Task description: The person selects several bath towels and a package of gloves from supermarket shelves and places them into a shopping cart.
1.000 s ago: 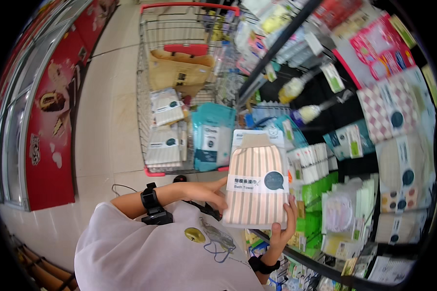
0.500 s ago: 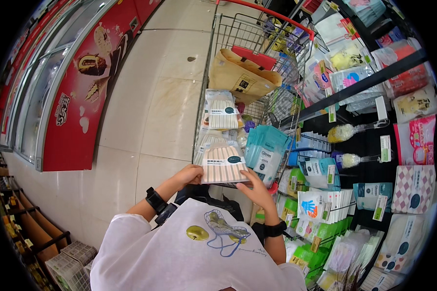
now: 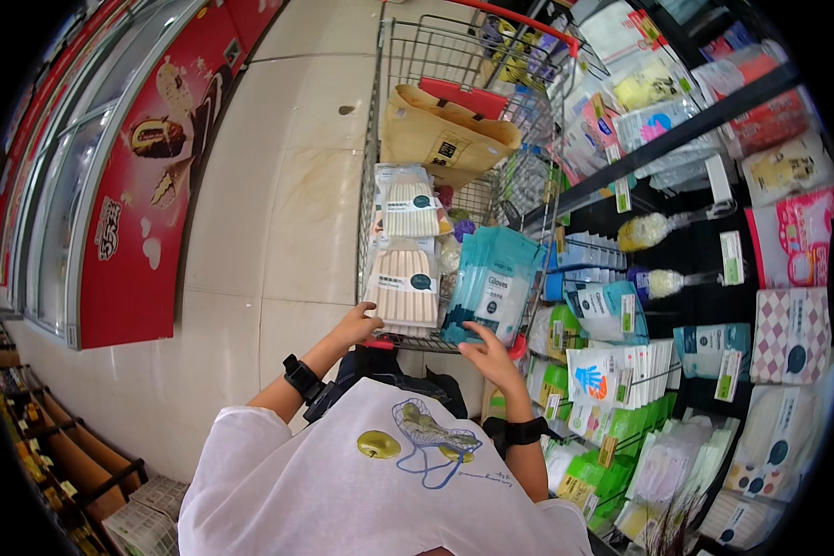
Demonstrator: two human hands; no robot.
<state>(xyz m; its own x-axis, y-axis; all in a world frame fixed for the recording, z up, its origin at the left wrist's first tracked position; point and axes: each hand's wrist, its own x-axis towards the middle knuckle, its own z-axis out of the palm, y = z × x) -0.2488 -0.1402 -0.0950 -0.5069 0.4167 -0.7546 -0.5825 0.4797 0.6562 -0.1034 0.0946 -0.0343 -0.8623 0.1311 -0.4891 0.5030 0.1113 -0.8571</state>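
A flat pack with cream and tan stripes [image 3: 404,287] and a white band lies on other packs at the near left of the wire shopping cart [image 3: 365,222]. My left hand [image 3: 356,326] is beside its lower left corner, fingers apart and holding nothing. On the right in the cart lies a stack of teal glove packs [image 3: 493,285]. My right hand [image 3: 491,357] is at their lower edge, its fingers spread, the fingertips touching or just over the front pack. Beyond the striped pack lies a similar pale striped pack [image 3: 408,206].
A tan paper bag [image 3: 445,134] stands farther back in the cart. Racks of hanging packets, including a hung teal glove pack [image 3: 607,310], line the right side, with a dark rail [image 3: 658,148] slanting across. A red freezer [image 3: 130,241] stands on the left beyond the tiled floor [image 3: 259,222].
Both hands have let go of the striped pack, which now lies in the cart slightly farther from me. My hands have moved apart, the right one toward the teal glove packs.
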